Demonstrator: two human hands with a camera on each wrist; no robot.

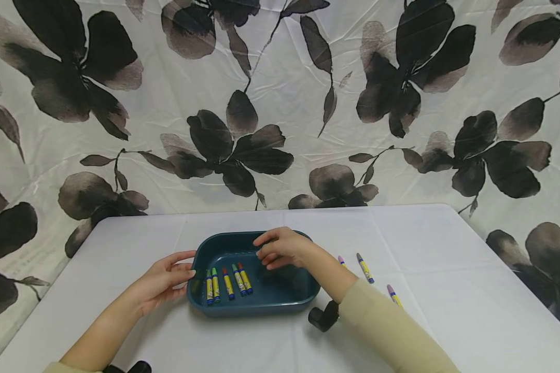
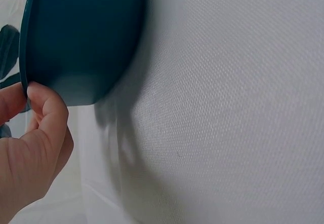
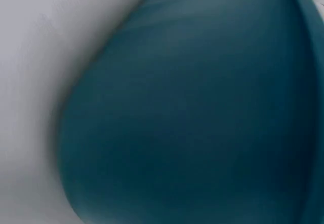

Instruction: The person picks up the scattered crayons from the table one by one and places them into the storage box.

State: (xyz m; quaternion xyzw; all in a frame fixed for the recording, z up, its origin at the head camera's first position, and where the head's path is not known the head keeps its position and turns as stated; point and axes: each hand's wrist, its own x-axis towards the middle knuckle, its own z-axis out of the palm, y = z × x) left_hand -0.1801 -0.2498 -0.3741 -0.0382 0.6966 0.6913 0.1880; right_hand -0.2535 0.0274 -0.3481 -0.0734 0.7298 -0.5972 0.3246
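Observation:
A dark teal plastic tray stands on the table. My left hand pinches its left rim, and the left wrist view shows the thumb and fingers on that rim. Inside the tray, toward its left half, lie several crayons in yellow and blue wrappers, with green and reddish tips. Over the tray's right half hovers my right hand, its fingers loosely bent and nothing visible in them. The right wrist view is filled by the tray's blurred wall; the right hand is out of that view.
To the right of the tray, a grey-tipped crayon and two pinkish-purple ones lie on the white tablecloth; my right forearm and sleeve partly cover the purple crayon. A floral cloth hangs behind the table.

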